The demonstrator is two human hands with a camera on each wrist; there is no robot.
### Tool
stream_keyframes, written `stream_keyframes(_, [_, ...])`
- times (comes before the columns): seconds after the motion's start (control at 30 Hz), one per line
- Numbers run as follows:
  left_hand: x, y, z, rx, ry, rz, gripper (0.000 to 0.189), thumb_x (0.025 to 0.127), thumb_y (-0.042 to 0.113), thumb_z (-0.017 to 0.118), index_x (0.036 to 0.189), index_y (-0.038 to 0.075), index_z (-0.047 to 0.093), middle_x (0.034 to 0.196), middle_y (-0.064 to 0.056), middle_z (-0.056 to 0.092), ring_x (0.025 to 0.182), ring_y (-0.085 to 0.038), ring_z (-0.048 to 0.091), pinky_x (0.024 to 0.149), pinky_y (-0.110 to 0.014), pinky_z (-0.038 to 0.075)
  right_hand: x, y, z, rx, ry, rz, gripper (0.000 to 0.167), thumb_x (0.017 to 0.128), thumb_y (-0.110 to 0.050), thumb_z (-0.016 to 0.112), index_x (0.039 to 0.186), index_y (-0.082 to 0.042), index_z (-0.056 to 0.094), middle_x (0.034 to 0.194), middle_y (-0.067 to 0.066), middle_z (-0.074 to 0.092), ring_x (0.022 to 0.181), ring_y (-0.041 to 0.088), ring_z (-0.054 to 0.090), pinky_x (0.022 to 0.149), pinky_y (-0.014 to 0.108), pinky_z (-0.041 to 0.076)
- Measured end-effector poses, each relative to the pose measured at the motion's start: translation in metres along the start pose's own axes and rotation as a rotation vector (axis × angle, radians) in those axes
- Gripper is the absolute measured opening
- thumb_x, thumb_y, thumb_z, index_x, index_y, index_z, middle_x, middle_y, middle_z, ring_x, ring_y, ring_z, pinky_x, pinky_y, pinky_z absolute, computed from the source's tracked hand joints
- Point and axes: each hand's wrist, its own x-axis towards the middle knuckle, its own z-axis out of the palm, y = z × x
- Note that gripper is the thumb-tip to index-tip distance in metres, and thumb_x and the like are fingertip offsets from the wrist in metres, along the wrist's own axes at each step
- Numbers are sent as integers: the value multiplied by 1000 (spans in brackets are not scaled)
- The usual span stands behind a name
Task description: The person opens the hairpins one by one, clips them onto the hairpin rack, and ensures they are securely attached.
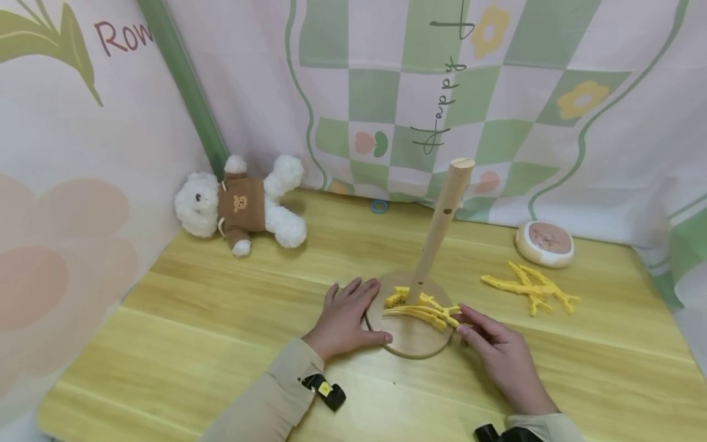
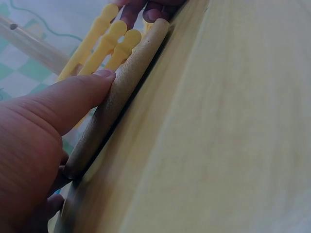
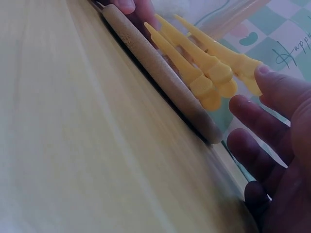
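My left hand (image 1: 347, 316) grips the left edge of a round wooden base (image 1: 411, 344), thumb on its near rim and fingers along its far left side. From the base rises a wooden post (image 1: 442, 221) with small holes, looking tilted in the head view. Several yellow branch-shaped plastic pieces (image 1: 420, 312) lie on the base around the post's foot. At the base's right side, my right hand (image 1: 499, 356) pinches the knobbed end of one yellow piece (image 3: 243, 65) between thumb and forefinger; the other fingers are loosely bent. The left wrist view shows the knobbed ends (image 2: 115, 36) side by side.
More yellow branch pieces (image 1: 533, 287) lie crossed on the wooden table (image 1: 237, 307) at right. Behind them sits a round white and pink device (image 1: 547, 242). A white plush toy (image 1: 243, 205) in brown lies at back left. A small blue ring (image 1: 378, 212) is near the curtain (image 1: 375, 92).
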Motion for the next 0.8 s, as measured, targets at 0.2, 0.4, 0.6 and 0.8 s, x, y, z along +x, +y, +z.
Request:
stream_keyframes(0.2, [1, 0, 0, 0, -3, 1, 104, 81, 68, 70, 160, 17, 27, 165, 2, 25, 153, -26, 16, 120, -60, 4, 0, 0, 0, -10, -3, 2, 37, 96, -6, 67, 133, -2, 64, 112, 4, 75, 81, 6, 68, 69, 18, 55])
stream_keyframes(0.4, [0, 0, 0, -14, -1, -7, 104, 80, 68, 71, 160, 17, 28, 165, 2, 26, 153, -26, 16, 120, -60, 4, 0, 1, 0, -11, 7, 3, 38, 95, -5, 68, 132, -2, 65, 111, 0, 75, 81, 5, 68, 70, 17, 55])
stream_keyframes(0.6, [0, 3, 2, -22, 41, -20, 101, 81, 68, 70, 159, 17, 32, 162, 2, 32, 152, -26, 21, 119, -60, 5, -1, 0, 1, -36, 17, 13, 38, 94, -7, 69, 132, -4, 65, 110, 0, 75, 79, 5, 68, 71, 16, 54])
stream_keyframes(0.8, [2, 6, 2, -27, 48, -25, 102, 79, 66, 74, 158, 16, 34, 162, 2, 33, 152, -28, 21, 119, -61, 5, 0, -1, 1, -25, -7, -25, 36, 92, -6, 71, 129, -4, 68, 113, 6, 75, 92, 0, 69, 78, 13, 53])
